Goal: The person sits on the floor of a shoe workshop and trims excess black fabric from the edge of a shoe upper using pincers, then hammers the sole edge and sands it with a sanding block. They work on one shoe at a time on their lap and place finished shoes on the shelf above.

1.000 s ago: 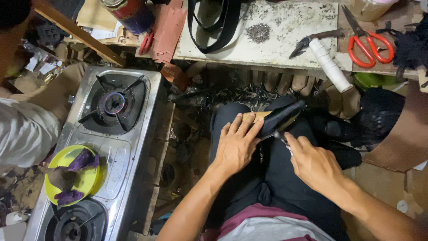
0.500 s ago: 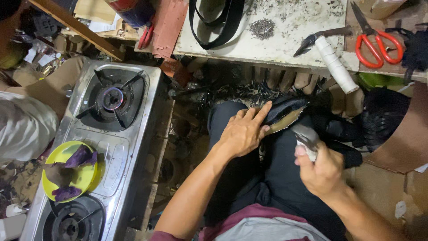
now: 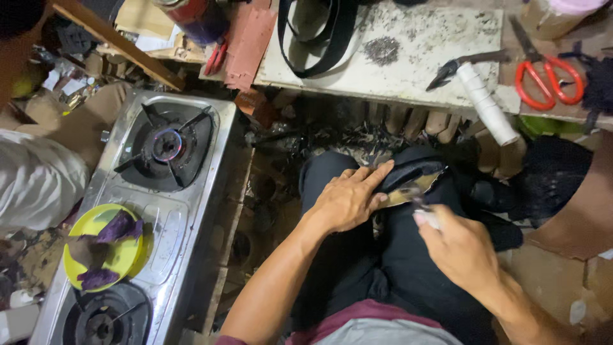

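Observation:
My left hand (image 3: 348, 198) lies flat on a black shoe piece with a tan inner face (image 3: 412, 182), pressing it against my knee in dark trousers. My right hand (image 3: 463, 249) is closed around a small tool with a pale handle (image 3: 426, 214), its tip blurred and touching the tan face of the piece. Both forearms reach up from the bottom of the head view.
A steel two-burner gas stove (image 3: 191, 211) stands at left with a lit flame (image 3: 167, 144) and a yellow-green plate of purple scraps (image 3: 105, 246). Beyond my knees, a worn bench (image 3: 415, 61) holds red scissors (image 3: 548, 76), pliers (image 3: 456, 69), a white roll (image 3: 488, 105) and a black strap (image 3: 319, 38). Another person's pale sleeve (image 3: 35, 179) is at far left.
My right hand lifted off to the right with the tool, then came back in toward the shoe piece. My left hand stayed pressed on the piece.

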Motion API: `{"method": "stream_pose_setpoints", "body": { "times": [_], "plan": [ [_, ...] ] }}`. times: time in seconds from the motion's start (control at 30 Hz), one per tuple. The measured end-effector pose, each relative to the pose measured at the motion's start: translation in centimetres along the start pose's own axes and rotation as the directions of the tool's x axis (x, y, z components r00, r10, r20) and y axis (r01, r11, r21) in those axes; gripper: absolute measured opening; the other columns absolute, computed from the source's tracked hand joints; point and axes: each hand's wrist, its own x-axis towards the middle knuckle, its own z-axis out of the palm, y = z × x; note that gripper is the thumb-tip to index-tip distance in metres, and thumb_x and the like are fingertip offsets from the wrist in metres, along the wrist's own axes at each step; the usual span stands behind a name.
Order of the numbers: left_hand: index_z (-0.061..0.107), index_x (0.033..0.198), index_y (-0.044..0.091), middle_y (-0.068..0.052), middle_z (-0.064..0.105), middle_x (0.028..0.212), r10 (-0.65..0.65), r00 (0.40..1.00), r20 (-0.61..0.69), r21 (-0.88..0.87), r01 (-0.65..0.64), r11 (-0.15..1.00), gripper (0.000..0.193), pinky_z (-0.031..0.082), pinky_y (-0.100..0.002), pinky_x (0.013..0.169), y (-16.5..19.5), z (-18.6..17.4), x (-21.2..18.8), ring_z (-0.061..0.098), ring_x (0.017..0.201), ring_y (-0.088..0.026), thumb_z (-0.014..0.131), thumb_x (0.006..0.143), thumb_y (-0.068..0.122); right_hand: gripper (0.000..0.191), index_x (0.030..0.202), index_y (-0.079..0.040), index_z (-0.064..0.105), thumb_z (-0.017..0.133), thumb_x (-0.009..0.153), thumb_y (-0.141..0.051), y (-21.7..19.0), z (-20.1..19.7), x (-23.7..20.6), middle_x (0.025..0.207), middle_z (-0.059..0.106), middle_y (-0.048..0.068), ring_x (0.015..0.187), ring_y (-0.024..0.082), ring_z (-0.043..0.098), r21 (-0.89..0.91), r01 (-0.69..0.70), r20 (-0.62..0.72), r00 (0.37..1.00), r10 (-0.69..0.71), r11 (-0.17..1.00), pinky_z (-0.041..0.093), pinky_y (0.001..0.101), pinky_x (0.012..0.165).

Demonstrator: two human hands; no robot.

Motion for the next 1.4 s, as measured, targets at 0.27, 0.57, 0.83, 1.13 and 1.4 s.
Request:
{"method": "stream_pose_setpoints", "body": {
  "times": [0.27,0.57,0.83,1.13,1.4],
  "plan": [
    [0.042,0.154,0.017,-0.021,0.058,0.141,-0.013,1.0,-0.005,-0.131,0.012,0.991,0.065,0.047,-0.05,0.102,-0.5,-2.0,0.0,0.057,0.124,-0.045,0.059,0.095,0.041,0.029,0.087,-0.003,0.064,0.061,0.097,-0.03,2.6,2.0,0.7,0.066,0.065,0.024,0.063,0.043,0.067,-0.148,-0.214,0.104,0.968,0.23,0.966,0.051,0.0519,0.057],
    [0.057,0.14,0.0,-0.023,0.058,0.146,-0.244,0.893,-0.379,-0.523,0.011,0.853,0.051,0.036,-0.042,0.117,-2.8,1.9,-7.6,0.051,0.141,-0.036,0.059,0.095,0.026,0.027,0.098,-0.003,0.064,0.057,0.098,-0.029,2.9,3.2,-0.1,0.07,0.07,0.02,0.062,0.038,0.069,0.0,-0.32,0.156,0.936,0.316,0.947,0.054,0.0479,0.057],
    [0.056,0.138,-0.003,-0.022,0.058,0.148,-0.076,0.754,-0.653,-0.341,-0.203,0.918,0.046,0.036,-0.048,0.124,-0.2,4.3,-8.7,0.047,0.147,-0.042,0.058,0.093,0.005,0.032,0.117,-0.001,0.066,0.053,0.095,-0.019,-0.3,5.9,-5.5,0.103,0.079,0.011,0.085,0.02,0.077,0.523,-0.724,0.693,0.669,0.27,0.45,0.061,0.0354,0.072],
    [0.056,0.134,-0.002,-0.021,0.057,0.146,0.167,0.72,-0.673,-0.097,-0.311,0.946,0.051,0.045,-0.051,0.117,2.9,4.8,-10.4,0.047,0.143,-0.048,0.067,0.084,0.001,0.041,0.129,0.005,0.063,0.054,0.094,-0.013,-2.3,0.7,-4.5,0.113,0.075,0.014,0.101,0.02,0.076,0.582,-0.69,0.716,0.686,0.131,0.429,0.064,0.0353,0.09],
    [0.06,0.128,-0.003,-0.021,0.063,0.141,0.056,0.672,-0.738,-0.229,-0.328,0.917,0.045,0.043,-0.05,0.121,0.7,5.5,-9.7,0.054,0.141,-0.045,0.061,0.084,-0.003,0.035,0.13,-0.007,0.059,0.055,0.097,-0.018,-6.5,2.6,-3.3,0.076,0.065,0.014,0.059,0.022,0.066,0.252,-0.461,0.513,0.809,0.286,0.851,0.055,0.0362,0.056]
  ]
}}
